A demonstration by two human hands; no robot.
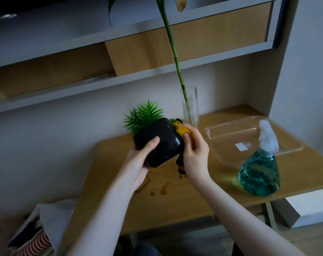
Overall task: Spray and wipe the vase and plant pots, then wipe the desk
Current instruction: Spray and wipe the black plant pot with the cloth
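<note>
Now, table: pale wood top set against a light wall, with dark wet drips and small puddles in front of and below the raised pot.
Plant pot: glossy black, rounded square, lifted above the table and tilted towards the wall, spiky green plant sticking out of its top.
Left hand: cradles the pot from below, thumb laid flat on its near face, fingers curled under its base.
Right hand: fingers bunched together, pinching a yellow cloth against the pot's right upper edge.
Vase: clear glass cylinder, upright behind the right hand, holding 1 long green stem.
Tray: clear plastic, right of the hands, with a white label on its bottom.
Spray bottle: blue liquid, white trigger head, standing at the tray's near edge.
Room: grey shelves with wood-faced panels above; striped fabric on the floor at lower left.
</note>
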